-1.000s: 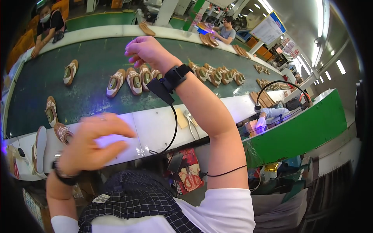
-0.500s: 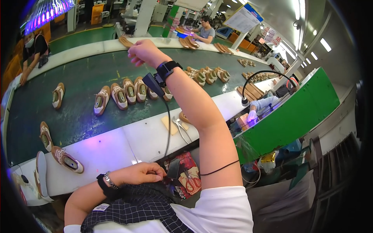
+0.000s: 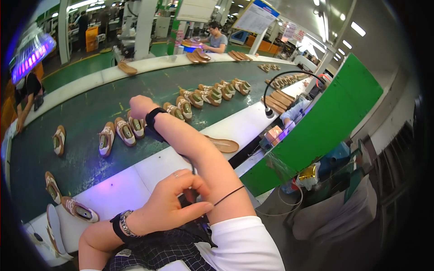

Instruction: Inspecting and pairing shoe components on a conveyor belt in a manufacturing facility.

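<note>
Brown-and-white shoes (image 3: 106,133), green inserts (image 3: 128,135) inside, on green belt (image 3: 83,122).

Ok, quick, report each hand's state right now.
Left hand: loosely open, near the cord; contact cannot be told.
Right hand: curled, fingertips hidden; cannot tell whether it holds anything.

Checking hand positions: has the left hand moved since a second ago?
Yes: the left hand moved right, away from the shoe on the white ledge.
</note>
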Action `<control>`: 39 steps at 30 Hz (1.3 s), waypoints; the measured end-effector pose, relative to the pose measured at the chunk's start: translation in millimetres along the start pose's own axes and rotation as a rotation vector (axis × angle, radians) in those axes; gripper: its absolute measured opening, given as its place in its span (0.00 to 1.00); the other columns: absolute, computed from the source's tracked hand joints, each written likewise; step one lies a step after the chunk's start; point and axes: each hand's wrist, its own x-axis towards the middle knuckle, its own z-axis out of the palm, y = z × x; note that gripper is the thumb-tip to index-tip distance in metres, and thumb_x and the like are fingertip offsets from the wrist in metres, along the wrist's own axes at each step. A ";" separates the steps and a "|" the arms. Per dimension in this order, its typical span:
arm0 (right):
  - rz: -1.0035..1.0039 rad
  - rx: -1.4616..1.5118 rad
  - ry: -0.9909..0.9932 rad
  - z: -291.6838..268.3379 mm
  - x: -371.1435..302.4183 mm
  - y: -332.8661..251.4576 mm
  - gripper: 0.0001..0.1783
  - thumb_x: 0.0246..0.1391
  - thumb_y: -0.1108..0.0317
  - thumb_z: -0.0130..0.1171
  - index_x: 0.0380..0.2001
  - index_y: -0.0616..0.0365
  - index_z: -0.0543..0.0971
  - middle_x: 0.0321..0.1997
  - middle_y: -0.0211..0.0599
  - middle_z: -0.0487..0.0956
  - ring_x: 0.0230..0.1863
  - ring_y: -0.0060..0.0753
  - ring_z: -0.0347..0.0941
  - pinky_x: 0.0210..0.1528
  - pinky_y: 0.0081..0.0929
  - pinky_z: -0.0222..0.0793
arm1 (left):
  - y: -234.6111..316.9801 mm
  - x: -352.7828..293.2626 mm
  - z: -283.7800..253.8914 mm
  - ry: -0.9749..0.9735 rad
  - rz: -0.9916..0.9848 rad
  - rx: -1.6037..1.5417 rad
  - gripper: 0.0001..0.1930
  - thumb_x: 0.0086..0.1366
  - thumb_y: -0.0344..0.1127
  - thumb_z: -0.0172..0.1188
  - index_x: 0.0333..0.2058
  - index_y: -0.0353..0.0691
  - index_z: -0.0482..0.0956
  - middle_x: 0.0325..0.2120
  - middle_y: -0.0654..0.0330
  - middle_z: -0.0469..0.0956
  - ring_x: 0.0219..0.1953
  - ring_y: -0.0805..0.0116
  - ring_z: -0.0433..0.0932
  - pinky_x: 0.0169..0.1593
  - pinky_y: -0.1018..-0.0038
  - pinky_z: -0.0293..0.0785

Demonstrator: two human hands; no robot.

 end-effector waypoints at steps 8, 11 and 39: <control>0.208 0.706 0.173 -95.8 26.5 19.8 0.12 0.44 0.65 0.56 0.27 0.65 0.78 0.19 0.45 0.77 0.21 0.39 0.76 0.25 0.32 0.74 | -80.1 -5.2 48.4 0.084 -0.246 -0.659 0.15 0.60 0.26 0.55 0.46 0.33 0.67 0.37 0.64 0.73 0.38 0.80 0.70 0.42 0.83 0.68; 0.105 0.886 0.248 -156.0 30.6 35.4 0.10 0.51 0.67 0.54 0.25 0.65 0.77 0.24 0.41 0.78 0.21 0.33 0.76 0.22 0.27 0.73 | -78.5 14.2 57.2 0.158 -0.100 -0.772 0.27 0.60 0.24 0.55 0.57 0.36 0.58 0.49 0.60 0.71 0.50 0.74 0.69 0.54 0.76 0.66; 0.106 1.262 0.275 -170.2 -30.9 94.9 0.11 0.52 0.66 0.57 0.35 0.62 0.76 0.30 0.36 0.80 0.27 0.24 0.76 0.24 0.17 0.72 | -76.7 -7.6 29.5 -0.462 -0.252 -0.898 0.12 0.67 0.39 0.50 0.32 0.35 0.74 0.31 0.65 0.71 0.32 0.81 0.66 0.36 0.83 0.66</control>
